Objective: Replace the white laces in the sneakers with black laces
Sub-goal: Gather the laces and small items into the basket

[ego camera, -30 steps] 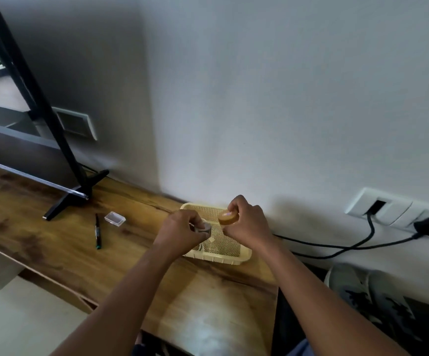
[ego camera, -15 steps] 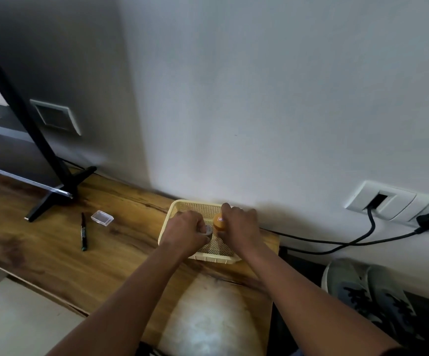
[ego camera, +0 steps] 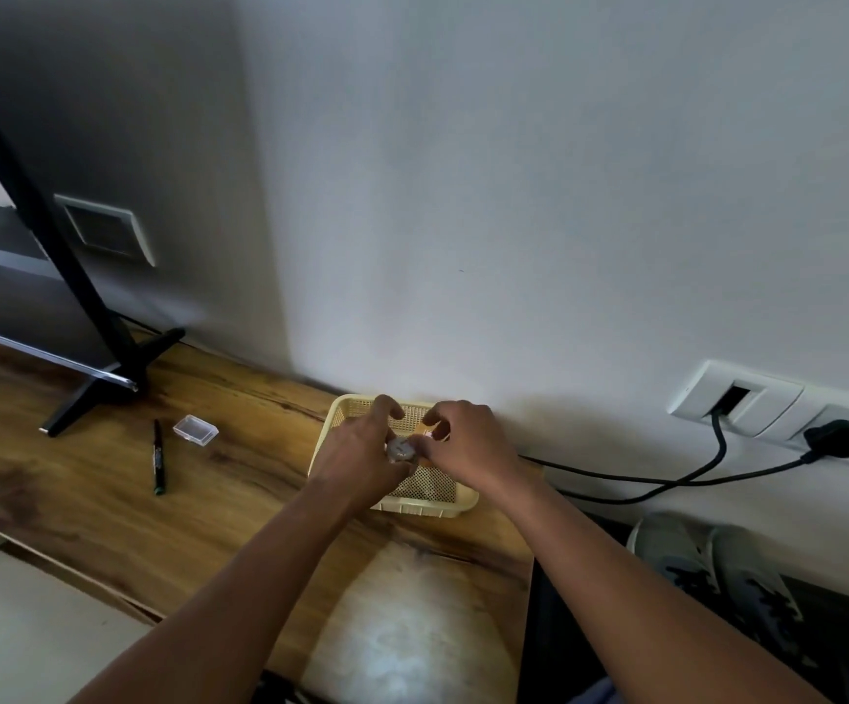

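Pinching a small grey roll (ego camera: 401, 448) over the basket (ego camera: 425, 506) — both hands' fingers (ego camera: 391, 410) clamped on it.

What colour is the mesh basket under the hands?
Pale yellow, a perforated plastic basket on the wooden desk; only the head view shows it.

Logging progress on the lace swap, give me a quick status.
Both hands over the basket; left hand gripping a small grey item, right hand touching it. Sneakers untouched, lower right. Nothing blocking.
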Action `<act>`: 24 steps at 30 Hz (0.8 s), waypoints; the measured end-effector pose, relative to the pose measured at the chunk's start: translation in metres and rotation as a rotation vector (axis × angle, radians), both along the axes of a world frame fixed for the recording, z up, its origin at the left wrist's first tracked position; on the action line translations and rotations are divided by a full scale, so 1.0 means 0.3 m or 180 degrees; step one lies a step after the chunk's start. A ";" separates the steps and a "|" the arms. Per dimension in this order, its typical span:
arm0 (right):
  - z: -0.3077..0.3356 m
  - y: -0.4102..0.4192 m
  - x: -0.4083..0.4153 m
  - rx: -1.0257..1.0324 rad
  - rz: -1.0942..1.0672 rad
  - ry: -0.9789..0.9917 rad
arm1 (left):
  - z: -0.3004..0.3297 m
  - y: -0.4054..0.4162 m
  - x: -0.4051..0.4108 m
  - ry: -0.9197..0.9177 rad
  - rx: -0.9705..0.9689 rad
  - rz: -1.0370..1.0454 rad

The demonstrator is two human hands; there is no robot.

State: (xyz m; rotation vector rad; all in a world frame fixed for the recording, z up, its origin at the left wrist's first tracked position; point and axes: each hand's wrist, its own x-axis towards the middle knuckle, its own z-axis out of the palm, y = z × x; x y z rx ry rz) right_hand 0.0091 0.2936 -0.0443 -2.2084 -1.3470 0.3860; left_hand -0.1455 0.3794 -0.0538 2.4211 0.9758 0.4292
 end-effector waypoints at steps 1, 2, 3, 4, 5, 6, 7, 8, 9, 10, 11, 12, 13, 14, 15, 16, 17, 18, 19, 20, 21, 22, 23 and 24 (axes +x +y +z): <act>0.007 -0.004 -0.011 -0.0150 -0.0005 0.0163 | -0.002 -0.008 0.005 -0.0041 0.0099 -0.0056; 0.014 -0.008 -0.021 -0.0309 -0.0018 0.0212 | -0.004 -0.019 0.010 -0.0082 0.0204 -0.0114; 0.024 -0.011 -0.030 -0.0423 -0.0047 0.0240 | -0.007 -0.029 0.016 -0.0104 0.0312 -0.0175; 0.035 -0.011 -0.037 -0.0499 -0.0091 0.0305 | -0.010 -0.038 0.021 -0.0092 0.0393 -0.0238; 0.046 -0.009 -0.040 -0.0554 -0.0142 0.0398 | -0.014 -0.045 0.026 -0.0050 0.0444 -0.0305; 0.057 -0.007 -0.040 -0.0621 -0.0180 0.0475 | -0.016 -0.051 0.032 -0.0001 0.0459 -0.0364; 0.063 -0.002 -0.043 -0.0718 -0.0207 0.0523 | -0.019 -0.054 0.035 0.0057 0.0464 -0.0394; 0.070 -0.001 -0.043 -0.0816 -0.0227 0.0550 | -0.019 -0.058 0.040 0.0109 0.0473 -0.0420; 0.070 0.002 -0.046 -0.0906 -0.0224 0.0548 | -0.021 -0.057 0.037 0.0163 0.0470 -0.0440; 0.067 0.002 -0.046 -0.0989 -0.0225 0.0483 | -0.020 -0.056 0.031 0.0209 0.0447 -0.0490; 0.061 0.000 -0.043 -0.1068 -0.0205 0.0344 | -0.020 -0.048 0.026 0.0279 0.0389 -0.0557; 0.048 0.002 -0.047 -0.1144 -0.0148 0.0131 | -0.016 -0.034 0.009 0.0335 0.0320 -0.0642; 0.033 -0.002 -0.044 -0.1207 -0.0094 -0.0171 | -0.012 -0.016 -0.002 0.0372 0.0244 -0.0744; 0.017 -0.001 -0.050 -0.1259 -0.0030 -0.0505 | -0.007 0.007 -0.022 0.0361 0.0182 -0.0809; 0.003 -0.004 -0.053 -0.1289 0.0017 -0.0812 | -0.002 0.031 -0.041 0.0314 0.0138 -0.0814; -0.006 -0.007 -0.058 -0.1277 0.0081 -0.1048 | 0.002 0.057 -0.060 0.0234 0.0100 -0.0764; -0.019 -0.003 -0.067 -0.1246 0.0161 -0.1212 | 0.009 0.083 -0.083 0.0133 0.0072 -0.0668; -0.028 -0.001 -0.070 -0.1219 0.0234 -0.1320 | 0.017 0.106 -0.103 0.0014 0.0060 -0.0556; -0.032 0.006 -0.076 -0.1226 0.0285 -0.1371 | 0.027 0.130 -0.128 -0.0082 0.0087 -0.0402; -0.031 0.011 -0.077 -0.1260 0.0294 -0.1397 | 0.038 0.150 -0.151 -0.0157 0.0153 -0.0228; -0.023 0.016 -0.077 -0.1293 0.0288 -0.1408 | 0.039 0.174 -0.175 -0.0188 0.0213 -0.0023; -0.011 0.024 -0.077 -0.1329 0.0302 -0.1420 | 0.040 0.199 -0.204 -0.0195 0.0256 0.0193; 0.009 0.028 -0.078 -0.1318 0.0324 -0.1448 | 0.036 0.223 -0.234 -0.0129 0.0266 0.0443; 0.031 0.034 -0.083 -0.1226 0.0326 -0.1507 | 0.031 0.247 -0.265 0.0000 0.0286 0.0724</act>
